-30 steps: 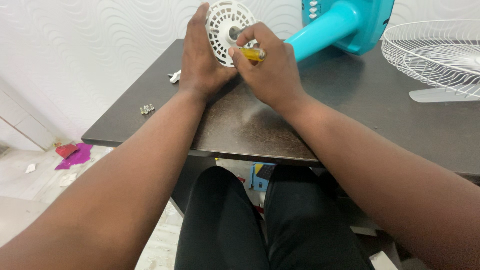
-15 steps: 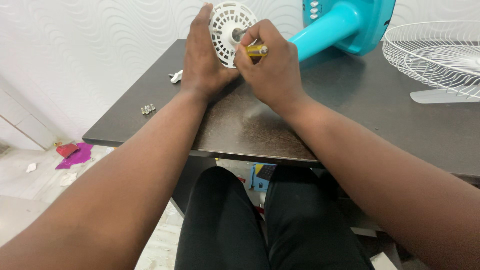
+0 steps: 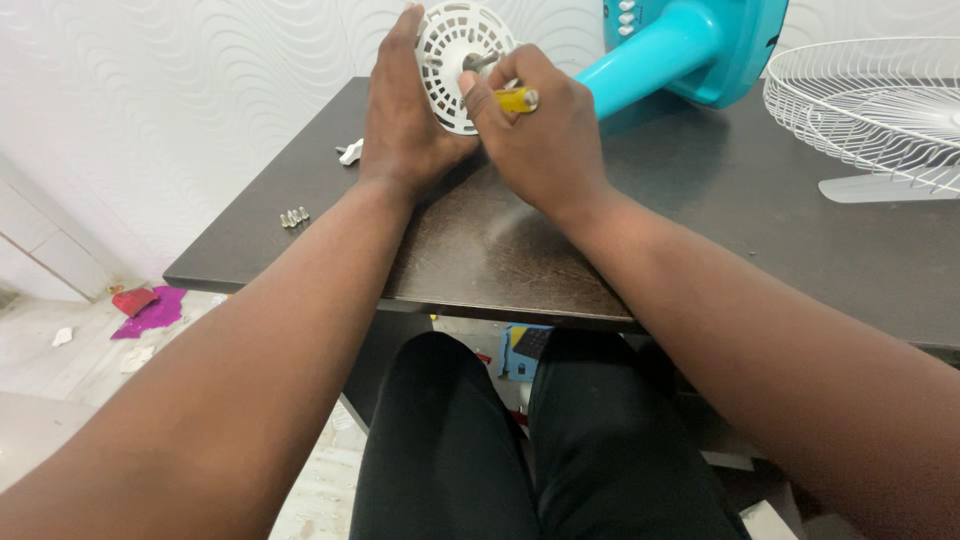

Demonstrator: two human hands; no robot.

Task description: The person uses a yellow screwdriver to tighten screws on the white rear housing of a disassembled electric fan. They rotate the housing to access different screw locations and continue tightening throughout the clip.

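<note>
At the far edge of the dark table (image 3: 620, 230), the left hand (image 3: 405, 120) is wrapped around the rim of a white slotted motor cover (image 3: 455, 60), holding it upright with its face toward the camera. The right hand (image 3: 545, 140) is closed on a yellow-handled screwdriver (image 3: 517, 99), just beside the cover's right edge, its tip hidden. The cover is round, with rings of small slots and a metal shaft at its centre. Behind it lies the turquoise fan body (image 3: 690, 50); a white wire fan guard (image 3: 870, 110) rests to the right.
</note>
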